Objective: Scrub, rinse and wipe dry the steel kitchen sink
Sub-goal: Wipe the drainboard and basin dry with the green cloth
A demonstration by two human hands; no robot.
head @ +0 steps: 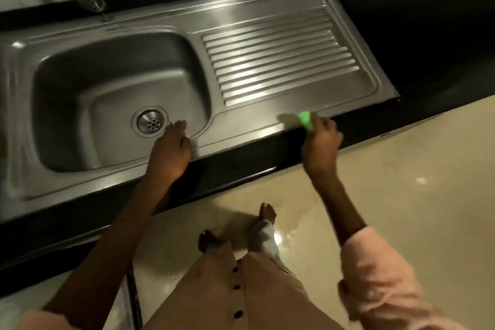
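Gripping a green scrubber (305, 120) at the sink (241, 130) rim, right hand (321, 139); left hand (171, 150) fingers flat, released.

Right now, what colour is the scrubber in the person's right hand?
Bright green scrubber, gripped by the right hand at the sink's front rim; seen in the head view.
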